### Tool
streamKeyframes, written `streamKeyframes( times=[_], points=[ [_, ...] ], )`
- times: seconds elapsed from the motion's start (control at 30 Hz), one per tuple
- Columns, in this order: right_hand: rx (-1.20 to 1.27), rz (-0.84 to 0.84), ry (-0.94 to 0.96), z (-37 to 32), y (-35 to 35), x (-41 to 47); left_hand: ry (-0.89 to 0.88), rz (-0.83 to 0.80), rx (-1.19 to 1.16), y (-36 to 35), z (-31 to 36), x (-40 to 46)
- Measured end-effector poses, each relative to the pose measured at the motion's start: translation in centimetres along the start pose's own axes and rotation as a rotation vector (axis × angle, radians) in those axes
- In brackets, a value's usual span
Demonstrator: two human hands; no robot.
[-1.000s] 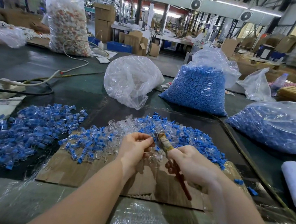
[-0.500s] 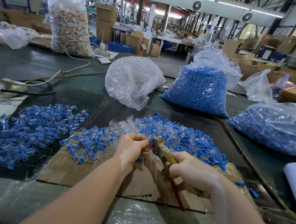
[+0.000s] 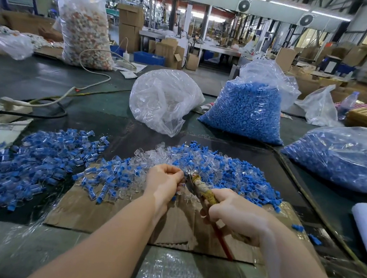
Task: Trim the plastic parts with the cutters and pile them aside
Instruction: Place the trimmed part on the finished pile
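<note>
**Mei:** Factory floor behind, dark counter (image 3: 48, 84) in front. What's different from a moment ago?

**Jun:** Not much. The cutters (image 3: 198, 184) have tipped flatter and closed in on the left hand (image 3: 162, 182) over the past second. I'd judge that a cut is being made or lined up.

**Mei:** And the grip?

**Jun:** The left hand's fingers are curled tight, pinching a small part at the cutter tip; the part itself is too hidden to make out. The right hand (image 3: 235, 214) is wrapped round the taped handles, one red handle poking out below. Whether the blades are closed, I can't tell.

**Mei:** Around them?

**Jun:** Both hands work over a cardboard sheet (image 3: 107, 212) at the near edge. Just beyond lies the mixed heap (image 3: 220, 165) of clear and blue parts; the blue pile (image 3: 40, 153) sits aside toward the left edge. Further back stand a clear bag (image 3: 162, 98) and two bags of blue pieces (image 3: 246, 111), (image 3: 343, 155) toward the right edge.
</note>
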State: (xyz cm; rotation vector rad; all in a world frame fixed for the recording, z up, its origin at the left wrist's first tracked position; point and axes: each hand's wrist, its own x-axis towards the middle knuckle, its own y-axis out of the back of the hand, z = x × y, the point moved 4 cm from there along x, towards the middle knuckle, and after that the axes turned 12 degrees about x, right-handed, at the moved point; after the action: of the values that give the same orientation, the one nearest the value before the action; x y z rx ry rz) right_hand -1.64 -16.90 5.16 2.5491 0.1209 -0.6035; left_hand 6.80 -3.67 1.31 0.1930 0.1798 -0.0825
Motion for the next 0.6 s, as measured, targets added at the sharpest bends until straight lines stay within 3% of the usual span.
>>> streamKeyframes(
  times=[0.43, 0.6],
  points=[
    [-0.020, 0.072, 0.087, -0.21, -0.61, -0.07, 0.076, -0.006, -0.047, -0.15, 0.09, -0.44],
    [0.138, 0.109, 0.155, 0.01, -0.50, 0.16, -0.009, 0.069, 0.015, 0.16, 0.38, -0.76]
  ],
)
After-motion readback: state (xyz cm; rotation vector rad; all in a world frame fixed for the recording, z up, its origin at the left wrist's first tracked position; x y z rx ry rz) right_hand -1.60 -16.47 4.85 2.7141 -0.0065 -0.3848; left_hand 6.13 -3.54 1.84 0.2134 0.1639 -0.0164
